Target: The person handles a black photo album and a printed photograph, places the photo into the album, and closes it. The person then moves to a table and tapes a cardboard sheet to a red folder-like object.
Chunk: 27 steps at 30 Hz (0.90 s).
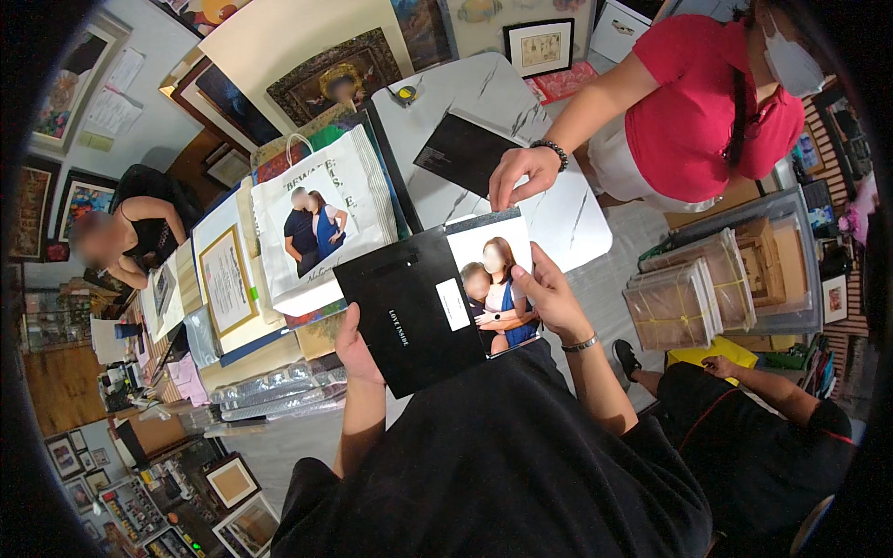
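My left hand (356,352) grips the lower left edge of a black folder (406,312) held in front of my chest. My right hand (549,296) holds a printed photo of two people (493,279) at its right edge, the photo lying partly over the folder. A person in a red top reaches across the white marble table (567,219), and that person's hand (519,174) pinches the photo's top edge.
A white paper bag (321,219) printed with a picture of a couple leans beside stacked frames at left. A black sheet (460,153) lies on the table. Clear bins of wrapped frames (693,298) stand at right. Another person crouches at lower right; someone sits at far left.
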Each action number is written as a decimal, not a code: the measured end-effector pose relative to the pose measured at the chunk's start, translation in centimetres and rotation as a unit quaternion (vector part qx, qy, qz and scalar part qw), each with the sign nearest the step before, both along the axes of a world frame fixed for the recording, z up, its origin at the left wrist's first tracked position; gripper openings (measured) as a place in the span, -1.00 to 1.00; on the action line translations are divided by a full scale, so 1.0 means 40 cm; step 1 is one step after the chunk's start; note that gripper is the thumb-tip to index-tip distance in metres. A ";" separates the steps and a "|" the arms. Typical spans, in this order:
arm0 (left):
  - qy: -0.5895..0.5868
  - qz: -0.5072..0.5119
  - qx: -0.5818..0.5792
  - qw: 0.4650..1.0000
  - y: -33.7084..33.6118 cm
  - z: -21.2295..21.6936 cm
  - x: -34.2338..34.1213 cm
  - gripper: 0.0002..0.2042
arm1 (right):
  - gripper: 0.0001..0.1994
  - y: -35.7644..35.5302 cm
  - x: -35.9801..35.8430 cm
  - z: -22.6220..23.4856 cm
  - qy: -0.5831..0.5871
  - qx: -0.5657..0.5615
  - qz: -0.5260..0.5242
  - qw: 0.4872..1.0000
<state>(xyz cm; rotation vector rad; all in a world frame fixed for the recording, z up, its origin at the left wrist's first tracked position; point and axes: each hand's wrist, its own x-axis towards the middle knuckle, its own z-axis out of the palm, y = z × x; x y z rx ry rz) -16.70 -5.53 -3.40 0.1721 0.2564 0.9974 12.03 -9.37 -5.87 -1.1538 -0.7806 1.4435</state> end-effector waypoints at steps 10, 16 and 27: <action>0.022 0.015 -0.018 0.999 -0.005 -0.032 0.009 -0.48 | -0.65 -0.002 -0.036 0.030 -0.103 0.019 -0.047 0.993; 0.028 0.010 -0.022 0.999 -0.003 -0.054 0.023 -0.47 | -0.66 -0.006 -0.056 0.019 -0.097 0.047 -0.112 0.988; 0.017 0.004 -0.019 1.000 0.010 -0.058 0.051 -0.44 | -0.71 -0.004 -0.064 0.058 -0.214 0.058 -0.140 0.965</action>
